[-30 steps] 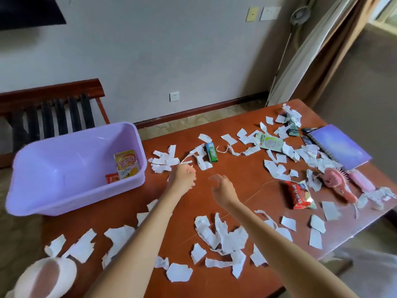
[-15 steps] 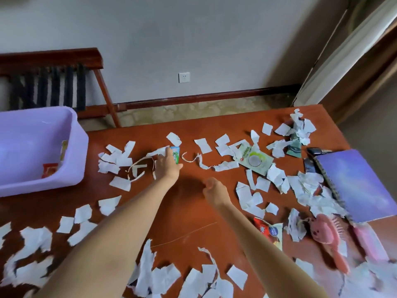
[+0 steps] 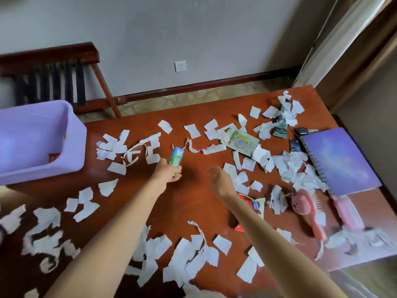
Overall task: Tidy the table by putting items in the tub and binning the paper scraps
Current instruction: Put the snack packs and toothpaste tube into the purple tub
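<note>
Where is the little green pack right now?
Head view: the green pack is near the middle of the table, held by the left hand, with paper scraps just left of it and the purple tub farther left.

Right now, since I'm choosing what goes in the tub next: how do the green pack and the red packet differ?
The green pack is gripped at its near end by the left hand; the red packet lies on the table, no hand on it. The green pack is a slim stick, mostly in view; the red packet is a wider pouch, partly hidden behind the right forearm. Neither is in the tub.
</note>
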The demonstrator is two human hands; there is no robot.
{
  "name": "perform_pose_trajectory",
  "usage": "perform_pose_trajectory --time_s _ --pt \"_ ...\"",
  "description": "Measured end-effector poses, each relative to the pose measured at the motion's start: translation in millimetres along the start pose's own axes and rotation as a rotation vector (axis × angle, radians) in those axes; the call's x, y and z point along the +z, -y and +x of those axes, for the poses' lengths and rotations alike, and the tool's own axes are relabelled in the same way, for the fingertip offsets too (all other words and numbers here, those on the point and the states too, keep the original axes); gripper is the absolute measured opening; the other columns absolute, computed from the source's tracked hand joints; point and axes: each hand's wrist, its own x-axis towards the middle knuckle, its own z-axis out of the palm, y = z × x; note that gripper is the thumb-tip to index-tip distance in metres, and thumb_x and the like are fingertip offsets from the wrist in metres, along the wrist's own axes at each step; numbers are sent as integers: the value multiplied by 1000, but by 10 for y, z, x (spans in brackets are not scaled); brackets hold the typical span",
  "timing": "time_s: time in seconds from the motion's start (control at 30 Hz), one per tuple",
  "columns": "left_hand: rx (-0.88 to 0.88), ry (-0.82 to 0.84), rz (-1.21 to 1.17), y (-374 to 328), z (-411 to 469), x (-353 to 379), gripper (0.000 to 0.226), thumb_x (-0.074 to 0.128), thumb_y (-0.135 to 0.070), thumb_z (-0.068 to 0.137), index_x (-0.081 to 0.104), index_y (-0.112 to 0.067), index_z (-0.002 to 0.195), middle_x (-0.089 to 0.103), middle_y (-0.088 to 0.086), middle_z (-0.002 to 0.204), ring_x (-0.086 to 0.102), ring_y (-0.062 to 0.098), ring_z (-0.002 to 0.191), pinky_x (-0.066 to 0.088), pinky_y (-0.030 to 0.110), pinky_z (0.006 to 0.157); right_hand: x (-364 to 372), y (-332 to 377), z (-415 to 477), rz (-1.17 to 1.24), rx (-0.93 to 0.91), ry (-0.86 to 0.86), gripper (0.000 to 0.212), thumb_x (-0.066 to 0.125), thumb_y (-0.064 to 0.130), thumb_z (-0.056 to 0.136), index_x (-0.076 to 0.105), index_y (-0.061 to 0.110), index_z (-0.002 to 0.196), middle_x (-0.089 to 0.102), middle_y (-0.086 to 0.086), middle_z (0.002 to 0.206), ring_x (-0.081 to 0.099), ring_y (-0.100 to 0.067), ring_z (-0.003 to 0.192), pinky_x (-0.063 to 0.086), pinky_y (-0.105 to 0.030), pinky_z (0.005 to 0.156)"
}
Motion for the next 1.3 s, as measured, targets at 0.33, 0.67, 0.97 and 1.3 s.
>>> perform_pose_trajectory --time_s 0.33,0.67,0.97,1.3 --pt "-88 150 -9 723 -959 453 26 62 -14 85 53 -4 106 49 2 66 46 10 52 39 16 42 121 -588 -854 -178 365 -317 54 50 8 87 31 12 138 18 -16 153 17 -36 142 20 -49 116" --pt "162 -23 156 779 -1122 282 57 51 -29 94 29 -14 145 51 13 131 59 22 107 52 27 74 174 -794 -968 -133 404 -290 91 71 18 78 12 14 147 29 -14 145 30 -32 133 33 -41 110" --pt "97 -150 9 728 -1119 -6 43 42 -34 97 52 -3 125 56 7 103 53 14 87 41 14 55 130 -535 -891 -211 242 -116 89 72 27 74 16 21 143 30 -12 144 33 -32 131 44 -41 105" --pt "216 -383 -226 452 -1006 -1291 24 44 -23 97 46 -9 117 64 11 101 55 9 67 42 16 50 628 1092 -712 1 -244 6 78 73 35 74 28 24 137 54 -11 127 58 -29 108 54 -46 90"
